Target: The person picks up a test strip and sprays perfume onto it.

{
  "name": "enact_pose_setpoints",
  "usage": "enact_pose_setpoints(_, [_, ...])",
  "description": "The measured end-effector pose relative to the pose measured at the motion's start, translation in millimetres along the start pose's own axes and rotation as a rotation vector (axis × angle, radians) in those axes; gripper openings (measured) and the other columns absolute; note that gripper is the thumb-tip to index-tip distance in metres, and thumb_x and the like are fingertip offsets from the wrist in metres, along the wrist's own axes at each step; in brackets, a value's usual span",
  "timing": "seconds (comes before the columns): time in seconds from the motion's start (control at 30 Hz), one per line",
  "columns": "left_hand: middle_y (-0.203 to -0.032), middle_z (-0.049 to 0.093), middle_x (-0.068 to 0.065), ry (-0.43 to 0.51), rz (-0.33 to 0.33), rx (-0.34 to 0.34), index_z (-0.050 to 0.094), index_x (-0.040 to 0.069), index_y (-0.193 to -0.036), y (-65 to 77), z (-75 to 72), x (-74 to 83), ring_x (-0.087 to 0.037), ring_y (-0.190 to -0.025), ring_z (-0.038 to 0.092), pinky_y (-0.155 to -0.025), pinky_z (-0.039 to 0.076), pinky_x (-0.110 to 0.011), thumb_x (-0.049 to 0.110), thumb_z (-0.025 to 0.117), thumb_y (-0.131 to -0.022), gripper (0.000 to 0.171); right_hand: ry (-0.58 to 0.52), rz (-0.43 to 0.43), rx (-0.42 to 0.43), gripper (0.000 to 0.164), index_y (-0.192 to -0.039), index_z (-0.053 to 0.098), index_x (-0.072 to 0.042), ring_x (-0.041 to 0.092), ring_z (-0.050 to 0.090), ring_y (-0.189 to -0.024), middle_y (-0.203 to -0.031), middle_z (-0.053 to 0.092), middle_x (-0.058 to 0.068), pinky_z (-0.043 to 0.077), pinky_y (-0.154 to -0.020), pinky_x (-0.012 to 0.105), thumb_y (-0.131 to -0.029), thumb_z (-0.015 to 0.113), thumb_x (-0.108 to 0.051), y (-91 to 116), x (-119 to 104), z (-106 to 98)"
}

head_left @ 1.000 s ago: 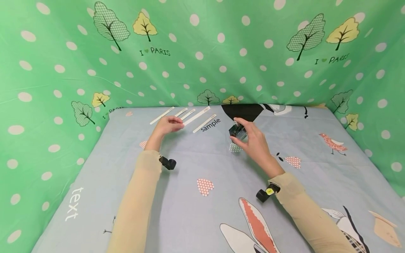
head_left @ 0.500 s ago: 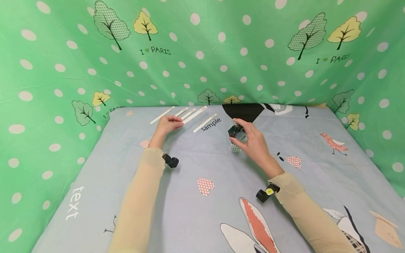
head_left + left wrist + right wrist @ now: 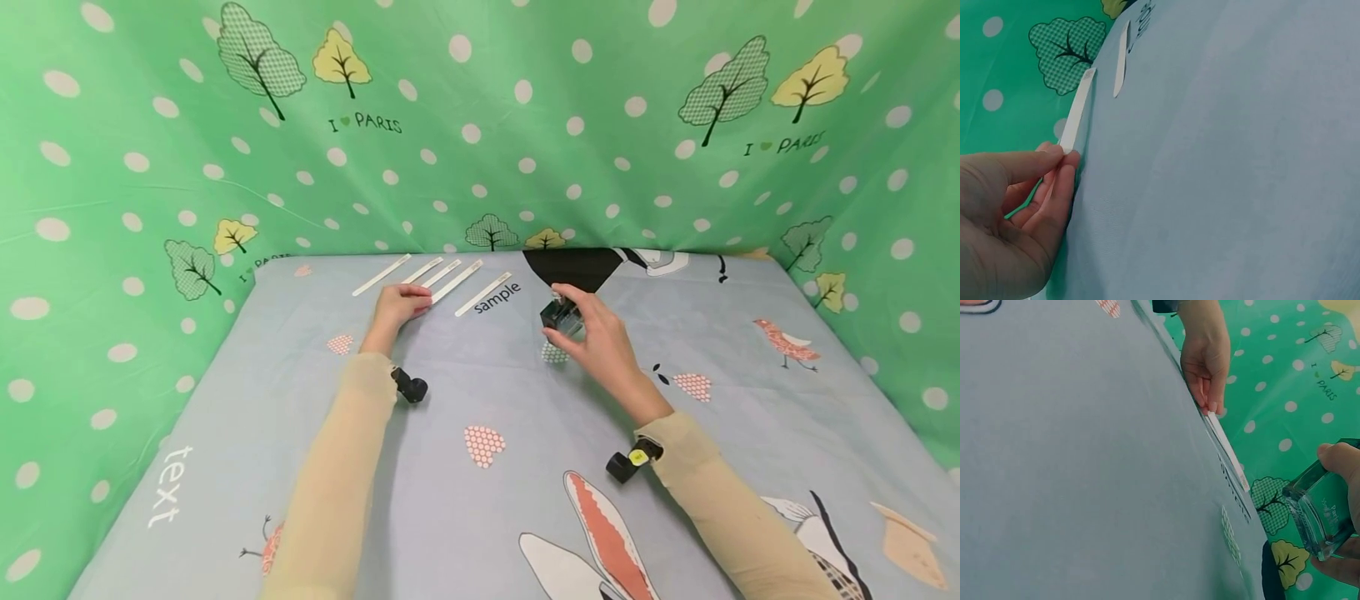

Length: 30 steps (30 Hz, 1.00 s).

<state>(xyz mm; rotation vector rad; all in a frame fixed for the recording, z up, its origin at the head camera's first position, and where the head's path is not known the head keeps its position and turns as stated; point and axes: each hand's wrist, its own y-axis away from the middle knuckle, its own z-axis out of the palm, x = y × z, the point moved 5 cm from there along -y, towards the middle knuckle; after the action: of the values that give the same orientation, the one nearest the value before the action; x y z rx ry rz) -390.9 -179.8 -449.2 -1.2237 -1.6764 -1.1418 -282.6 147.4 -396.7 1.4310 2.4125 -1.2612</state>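
In the head view my left hand (image 3: 396, 310) pinches the near end of a white paper test strip (image 3: 459, 281) between thumb and fingers. The strip slants away, its printed far end (image 3: 1089, 73) showing in the left wrist view. Several similar strips lie slanted in a row on the cloth, such as the leftmost strip (image 3: 381, 275) and the rightmost strip (image 3: 483, 293), beside the word "sample". My right hand (image 3: 606, 337) grips a clear, dark-tinted glass perfume bottle (image 3: 1319, 509) between thumb and fingers. It is tilted, with faint lettering on its face.
A grey-blue printed cloth (image 3: 450, 383) covers the table. Green dotted fabric (image 3: 420, 100) rises behind it and along both sides. Small black cameras, like the left wrist camera (image 3: 410, 386), sit on both wrists.
My left hand has come slightly nearer me, and the held strip has lowered toward the row, its far end shifting left. My right hand keeps the bottle in nearly the same spot.
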Motion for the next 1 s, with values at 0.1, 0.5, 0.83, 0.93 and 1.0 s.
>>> enact_pose_setpoints(0.1, [-0.118,0.067,-0.017,-0.008,0.003,0.016,0.069,-0.005,-0.117,1.4,-1.0,0.7,0.003,-0.071,0.060,-0.082,0.058,-0.019,0.004,0.071,-0.090,0.028,-0.001,-0.006,0.005,0.069,-0.142,0.048,-0.021,0.031,0.062,-0.119,-0.134,0.062,0.010,0.055,-0.090,0.050,-0.083,0.082,-0.026,0,0,0])
enact_pose_setpoints(0.5, [-0.118,0.067,-0.018,-0.004,0.017,0.043,0.069,-0.004,-0.118,2.2,-13.0,-1.8,0.002,-0.073,0.062,-0.086,0.058,-0.021,0.005,0.072,-0.089,0.031,0.003,-0.020,0.016,0.069,-0.143,0.048,-0.020,0.030,0.062,-0.120,-0.135,0.062,0.010,0.055,-0.091,0.049,-0.083,0.083,-0.026,1,0,-1])
enact_pose_setpoints(0.83, [-0.113,0.070,-0.015,-0.007,0.018,0.090,0.071,-0.002,-0.117,0.9,-26.6,-1.7,-0.001,-0.076,0.066,-0.084,0.059,-0.022,0.009,0.071,-0.090,0.028,0.002,-0.016,0.019,0.070,-0.143,0.048,-0.021,0.031,0.063,-0.115,-0.132,0.062,0.011,0.056,-0.086,0.049,-0.082,0.083,-0.026,2,-1,-1])
enact_pose_setpoints(0.93, [-0.111,0.070,-0.013,-0.025,0.025,0.099,0.071,-0.001,-0.116,-0.5,-30.1,-3.1,-0.001,-0.076,0.066,-0.084,0.058,-0.021,0.010,0.071,-0.091,0.027,0.002,-0.014,0.019,0.070,-0.143,0.048,-0.021,0.031,0.064,-0.114,-0.132,0.063,0.011,0.057,-0.084,0.049,-0.083,0.083,-0.027,2,-1,0])
enact_pose_setpoints(1.0, [-0.113,0.070,-0.014,-0.026,0.028,0.106,0.071,0.000,-0.116,-0.8,-32.3,-3.8,0.000,-0.077,0.065,-0.086,0.058,-0.022,0.010,0.071,-0.091,0.027,0.003,-0.015,0.021,0.069,-0.143,0.048,-0.022,0.031,0.064,-0.114,-0.132,0.063,0.011,0.057,-0.084,0.049,-0.083,0.083,-0.027,2,-1,0])
